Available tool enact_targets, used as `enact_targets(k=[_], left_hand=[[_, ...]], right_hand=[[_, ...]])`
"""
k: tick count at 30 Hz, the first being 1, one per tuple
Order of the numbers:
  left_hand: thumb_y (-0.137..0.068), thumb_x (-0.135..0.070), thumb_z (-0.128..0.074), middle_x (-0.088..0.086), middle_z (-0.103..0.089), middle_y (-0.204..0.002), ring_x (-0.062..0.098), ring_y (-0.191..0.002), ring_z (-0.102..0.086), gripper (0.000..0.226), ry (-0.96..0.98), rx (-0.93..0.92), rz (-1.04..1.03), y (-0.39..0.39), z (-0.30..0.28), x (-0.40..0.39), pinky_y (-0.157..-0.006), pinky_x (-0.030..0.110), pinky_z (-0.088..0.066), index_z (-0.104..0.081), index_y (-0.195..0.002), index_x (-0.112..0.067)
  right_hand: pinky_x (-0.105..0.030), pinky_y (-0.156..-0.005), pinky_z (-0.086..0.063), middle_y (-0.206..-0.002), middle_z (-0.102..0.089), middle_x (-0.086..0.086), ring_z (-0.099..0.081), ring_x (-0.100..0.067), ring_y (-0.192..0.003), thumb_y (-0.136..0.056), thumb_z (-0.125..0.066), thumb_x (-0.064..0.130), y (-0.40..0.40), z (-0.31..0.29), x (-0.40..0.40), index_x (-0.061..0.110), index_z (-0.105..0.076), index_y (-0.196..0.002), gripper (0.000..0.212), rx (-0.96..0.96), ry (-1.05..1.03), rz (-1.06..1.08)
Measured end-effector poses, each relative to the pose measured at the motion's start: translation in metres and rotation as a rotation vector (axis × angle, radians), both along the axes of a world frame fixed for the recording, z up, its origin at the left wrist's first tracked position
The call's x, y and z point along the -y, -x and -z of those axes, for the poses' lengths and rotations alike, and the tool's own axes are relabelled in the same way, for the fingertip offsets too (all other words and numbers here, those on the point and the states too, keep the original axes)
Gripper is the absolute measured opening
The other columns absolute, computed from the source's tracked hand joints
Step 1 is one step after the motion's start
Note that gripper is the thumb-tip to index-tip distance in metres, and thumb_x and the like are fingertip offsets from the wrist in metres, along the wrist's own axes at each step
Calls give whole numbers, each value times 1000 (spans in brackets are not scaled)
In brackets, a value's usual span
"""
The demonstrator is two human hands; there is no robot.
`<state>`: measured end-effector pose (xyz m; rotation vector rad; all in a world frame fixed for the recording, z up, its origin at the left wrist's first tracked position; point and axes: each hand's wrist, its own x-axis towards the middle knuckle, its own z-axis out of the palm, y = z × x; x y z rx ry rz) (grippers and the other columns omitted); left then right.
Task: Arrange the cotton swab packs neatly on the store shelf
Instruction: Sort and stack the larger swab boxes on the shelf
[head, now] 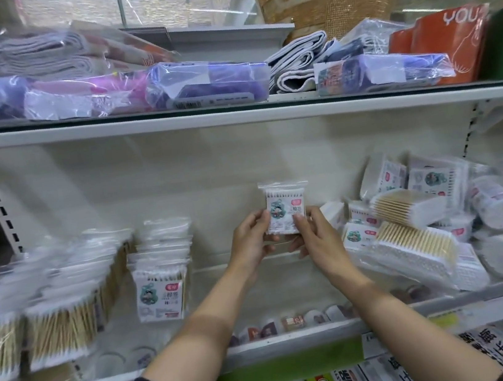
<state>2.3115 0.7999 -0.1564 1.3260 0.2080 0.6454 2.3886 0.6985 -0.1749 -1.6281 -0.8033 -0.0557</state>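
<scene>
A: What have the hands got?

B: One cotton swab pack (285, 207), held upright in front of the shelf's back panel (177, 175). The left hand (252, 238) has its fingers curled round the pack's left edge; the right hand (311, 235) pinches the right edge, thumb on the printed face. Both are closed on it, neither slack.

A: Where is that relative to the upright row (160, 284)?

B: Right of the row and higher, over the bare stretch of shelf (296, 335). Further right again lies the loose heap of packs (427, 230), tumbled at all angles.

A: So how should it go down?

B: My guess is that it belongs beside the row. Keep the label facing outward as it is now, lower it with the bottom edge level, and stand it just beside the row's front pack so the faces line up. I'd keep both hands on it until it stands steady; a soft bag may lean or slide.

A: What does the pack look like?

B: A small clear zip bag, white swab tips along the top, a white label with a teal cartoon figure and a red tag. The small print is unreadable.
</scene>
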Motion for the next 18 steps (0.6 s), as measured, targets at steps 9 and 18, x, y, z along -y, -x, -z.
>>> enact_targets(k=[9,18], left_hand=[[-98,-13,-45,2,-60,-78,7,-58,-53,17,35,32,-4,1,6,2,-45,16,-43,-60,-90,-16],[-98,-8,-42,2,-61,-80,10,-61,-52,20,58,-1,-5,4,6,4,-45,17,-45,-60,-93,-16]], right_hand=[[-24,-49,-44,-73,-64,-6,-60,-14,-57,-101,-35,32,4,5,6,17,-50,-99,22,-58,-15,-43],[-24,-50,-44,-76,-63,-5,-59,-16,-59,-103,-31,25,6,7,9,15,-50,-102,21,-45,35,-40]])
